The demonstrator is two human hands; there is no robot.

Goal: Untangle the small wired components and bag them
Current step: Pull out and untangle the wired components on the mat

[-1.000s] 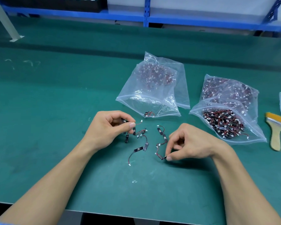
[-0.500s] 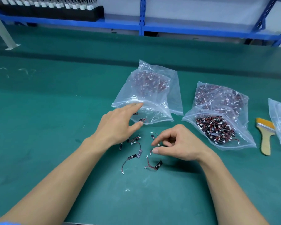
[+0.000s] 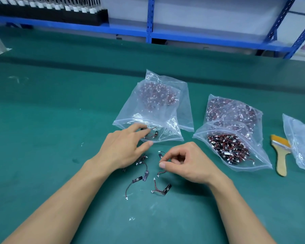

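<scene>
Whereas 1 second ago the left hand (image 3: 125, 148) pinched a piece above the loose pile, its fingers now stretch straight and relaxed, holding nothing, with the tips inside the mouth of the clear bag (image 3: 167, 106). 2 bagged components (image 3: 152, 134) lie just inside that mouth, beside the fingertips. The right hand (image 3: 187, 162) has let go of the black-tabbed piece (image 3: 166, 188) it pinched before; that piece now lies apart from it on the green worktop (image 3: 42, 138). This hand's fingers are curled, forefinger and thumb slightly parted beside another small piece (image 3: 161, 154); whether they grip it I cannot tell. Between the wrists the loose components (image 3: 144, 174) lie scattered. Further right sit a full bag (image 3: 236, 148), a brush (image 3: 281, 155) and a third bag (image 3: 301, 141).
</scene>
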